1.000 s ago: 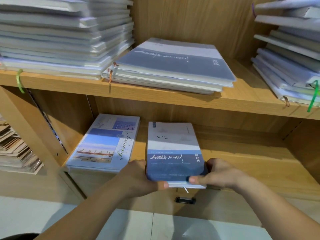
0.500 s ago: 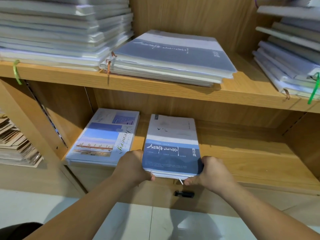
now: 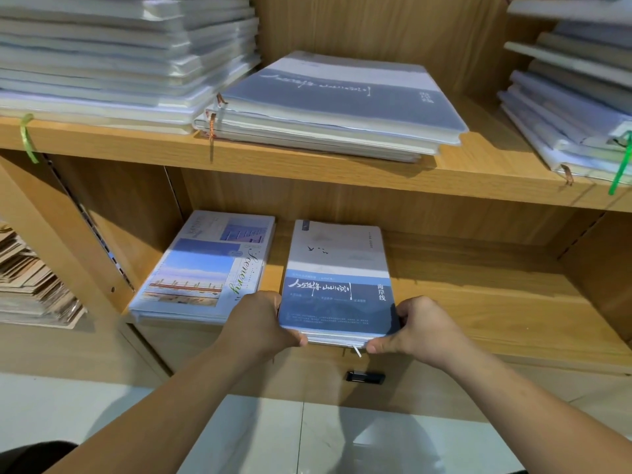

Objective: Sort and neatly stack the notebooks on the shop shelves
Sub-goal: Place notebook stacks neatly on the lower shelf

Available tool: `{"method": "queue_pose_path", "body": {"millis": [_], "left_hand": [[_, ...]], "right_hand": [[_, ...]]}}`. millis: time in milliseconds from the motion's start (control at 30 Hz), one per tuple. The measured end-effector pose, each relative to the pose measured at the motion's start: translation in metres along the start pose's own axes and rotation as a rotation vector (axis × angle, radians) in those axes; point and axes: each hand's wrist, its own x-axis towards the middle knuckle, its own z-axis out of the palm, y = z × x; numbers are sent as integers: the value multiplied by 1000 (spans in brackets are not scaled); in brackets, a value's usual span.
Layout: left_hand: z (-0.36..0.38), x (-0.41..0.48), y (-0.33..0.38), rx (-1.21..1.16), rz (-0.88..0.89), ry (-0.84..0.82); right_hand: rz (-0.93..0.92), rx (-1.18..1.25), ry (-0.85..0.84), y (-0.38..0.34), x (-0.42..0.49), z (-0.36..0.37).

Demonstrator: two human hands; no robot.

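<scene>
The blue notebook stack [image 3: 337, 285] is set on the lower shelf [image 3: 496, 302], at 3 o'clock of the scenery notebooks [image 3: 201, 271]. Its near corners are gripped by the left hand [image 3: 256, 326] and right hand [image 3: 424, 323], fingers curled round the sides. Covers protruding a second ago are now nearly flush; squaring is judged almost done.

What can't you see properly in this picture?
All in the head view:
How many notebooks lie under the blue notebook: the left hand and right hand gripping it cover its near corners.
Small print on its cover: too small to read.
Upper left pile: blurred, cut off by the top edge.
Right pile: cut off by the right edge.
Black object below the shelf: too small to identify.
</scene>
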Motion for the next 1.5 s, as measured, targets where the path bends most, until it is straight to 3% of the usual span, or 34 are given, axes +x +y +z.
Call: {"method": "queue_pose_path", "body": {"millis": [133, 333, 700, 833, 933, 1100, 1500], "left_hand": [[0, 0, 1, 22, 5, 29], [1, 1, 0, 105, -11, -53], [11, -1, -7, 124, -1, 97], [8, 0, -5, 167, -16, 43], [0, 1, -2, 54, -21, -45], [-2, -4, 7, 36, 120, 24], [-2, -3, 4, 12, 89, 43]], "right_hand": [[9, 6, 37, 0, 1, -1], [27, -16, 4, -1, -4, 7], [-37, -27, 179, 10, -8, 17], [-42, -23, 128, 12, -10, 14], [-27, 23, 39, 10, -10, 7], [-57, 136, -47, 8, -7, 1], [-64, 41, 92, 17, -4, 15]]}}
